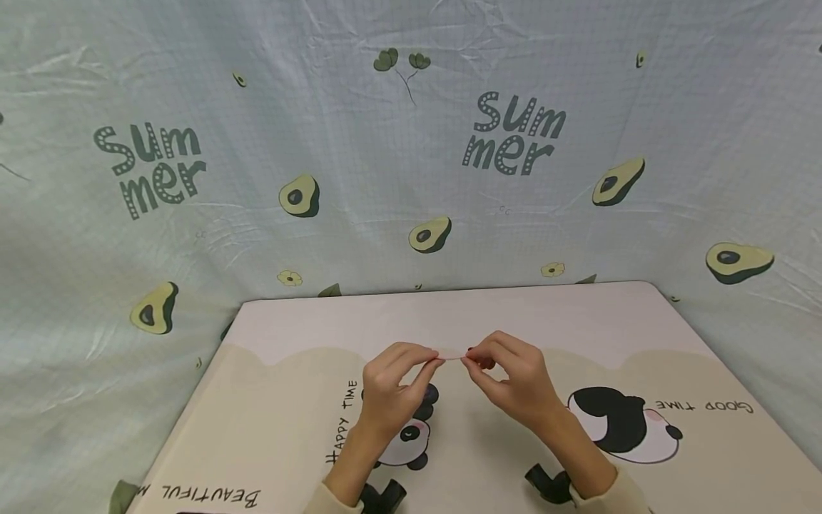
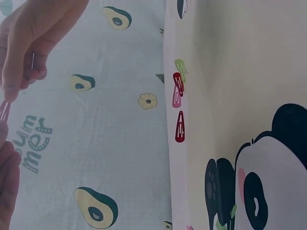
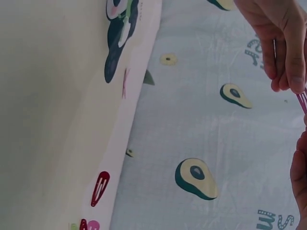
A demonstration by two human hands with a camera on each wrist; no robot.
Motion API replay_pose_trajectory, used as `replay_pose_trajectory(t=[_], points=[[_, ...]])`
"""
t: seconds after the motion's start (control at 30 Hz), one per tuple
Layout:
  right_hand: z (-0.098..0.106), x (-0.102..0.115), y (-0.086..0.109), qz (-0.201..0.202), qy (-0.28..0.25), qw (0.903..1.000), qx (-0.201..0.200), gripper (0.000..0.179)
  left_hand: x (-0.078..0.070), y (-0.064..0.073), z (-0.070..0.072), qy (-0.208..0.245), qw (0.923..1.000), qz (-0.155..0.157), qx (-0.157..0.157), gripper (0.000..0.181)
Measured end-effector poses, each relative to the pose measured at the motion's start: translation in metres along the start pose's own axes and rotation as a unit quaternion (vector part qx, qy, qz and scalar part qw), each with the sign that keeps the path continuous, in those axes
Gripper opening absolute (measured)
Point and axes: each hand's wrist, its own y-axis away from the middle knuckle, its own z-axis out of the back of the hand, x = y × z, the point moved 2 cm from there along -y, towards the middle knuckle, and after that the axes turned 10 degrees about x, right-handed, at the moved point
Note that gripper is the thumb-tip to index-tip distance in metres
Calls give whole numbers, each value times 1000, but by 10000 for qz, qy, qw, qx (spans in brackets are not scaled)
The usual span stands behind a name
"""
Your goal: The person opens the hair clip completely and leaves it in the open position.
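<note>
Pink snap hair clip (image 2: 4, 110) pinched by left grip (image 1: 397, 382) and right grip (image 1: 515, 378), red snap clip (image 2: 179, 131) below on worktop (image 1: 282, 421).

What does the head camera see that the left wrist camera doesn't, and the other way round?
Only the head view shows the cream sleeves and the words GOOD TIME.

Only the left wrist view shows a light green hair clip lying on the table.

Both show the left hand and right hand pinching a pink hair clip, and printed avocados on the cloth.
</note>
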Motion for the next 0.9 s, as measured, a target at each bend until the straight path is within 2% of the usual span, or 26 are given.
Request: replay_pose_trajectory(t=[0.27, 0.9], points=[[0, 3, -2, 158, 336, 9990, -238, 29, -4, -2, 1, -182, 9993, -307, 63, 10], [-7, 2, 1, 86, 396, 9982, -450, 29, 0, 0, 0, -154, 9994, -321, -18, 10]])
